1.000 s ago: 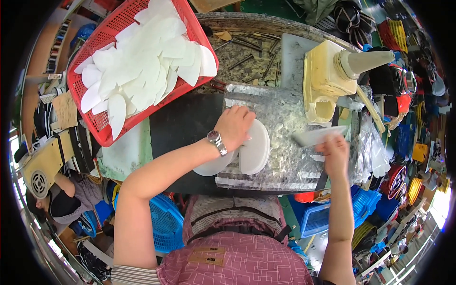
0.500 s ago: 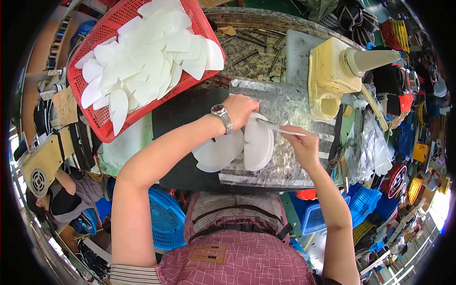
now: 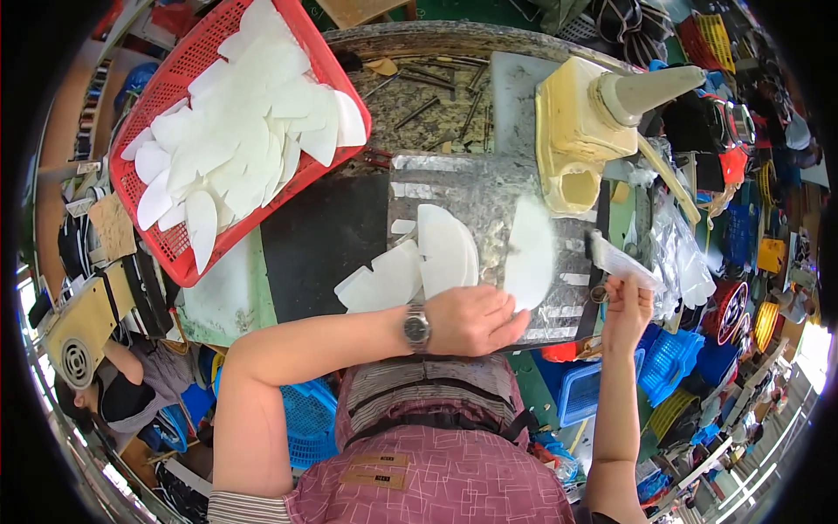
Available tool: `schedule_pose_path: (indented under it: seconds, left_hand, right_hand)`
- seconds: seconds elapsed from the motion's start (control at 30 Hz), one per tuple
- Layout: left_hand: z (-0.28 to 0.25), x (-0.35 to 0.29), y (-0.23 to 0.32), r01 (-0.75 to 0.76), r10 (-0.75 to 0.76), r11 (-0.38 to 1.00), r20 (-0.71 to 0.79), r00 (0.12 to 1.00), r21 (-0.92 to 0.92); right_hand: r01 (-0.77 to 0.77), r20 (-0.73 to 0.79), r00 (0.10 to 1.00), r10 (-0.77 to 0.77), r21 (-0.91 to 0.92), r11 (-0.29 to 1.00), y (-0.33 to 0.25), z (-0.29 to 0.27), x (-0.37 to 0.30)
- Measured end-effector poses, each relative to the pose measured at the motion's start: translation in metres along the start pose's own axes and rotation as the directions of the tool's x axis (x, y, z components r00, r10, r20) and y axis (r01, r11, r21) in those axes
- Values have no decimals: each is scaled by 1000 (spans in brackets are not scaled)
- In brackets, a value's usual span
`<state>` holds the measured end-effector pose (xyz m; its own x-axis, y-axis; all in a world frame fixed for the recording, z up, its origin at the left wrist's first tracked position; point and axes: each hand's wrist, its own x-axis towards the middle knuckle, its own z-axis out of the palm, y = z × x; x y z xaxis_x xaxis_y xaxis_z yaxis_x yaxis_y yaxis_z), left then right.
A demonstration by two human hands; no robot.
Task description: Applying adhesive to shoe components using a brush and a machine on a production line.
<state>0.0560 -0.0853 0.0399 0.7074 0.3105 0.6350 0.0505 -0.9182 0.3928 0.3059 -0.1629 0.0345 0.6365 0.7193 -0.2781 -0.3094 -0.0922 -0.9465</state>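
Note:
My left hand (image 3: 474,321), wearing a wristwatch, is low over the work board, its fingers curled together at the bottom end of a single white half-round sheet (image 3: 529,258), which is slightly blurred. Left of that sheet lies a fanned stack of similar white half-round sheets (image 3: 443,253), with more white pieces (image 3: 384,278) spread beside it. Out at the board's right edge, my right hand (image 3: 627,310) is closed on a flat, pale, translucent spatula-like strip (image 3: 624,262), tilted up and away from the sheets.
A red basket (image 3: 347,83) heaped with white cut sheets stands at the back left. At the back right is a cream glue container (image 3: 580,113) with a cone-shaped spout. Thin metal tools (image 3: 419,112) lie behind the board. Blue baskets (image 3: 310,424) sit below the table edge.
My left hand has come down toward the near edge, and one white sheet now lies apart, right of the stack. My right hand has moved right with the strip, away from the stack.

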Motion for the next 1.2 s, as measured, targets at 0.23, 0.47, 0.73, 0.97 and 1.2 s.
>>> schedule_pose_path:
  seconds: [0.23,0.47,0.73,0.97,1.2]
  left_hand:
    - [55,-36,6,-133,150,988,262,953,-84]
    - [50,-47,7,-246,211,961,247,946,124]
    - [14,-30,4,-34,40,995,-58,998,91]
    - [-181,-10,4,292,-545,272,-103,832,917]
    - [-141,-54,-45,538,-575,613,-140,806,579]
  right_hand:
    - [332,468,884,-2,-623,708,24,47,25]
    - [273,581,747,322,-710,649,12,39,17]
    - [50,407,878,251,-600,798,13,-36,-16]
    - [13,212,976,44,-261,965,-18,-19,24]
    - [365,317,926,-203,-622,693,-26,47,68]
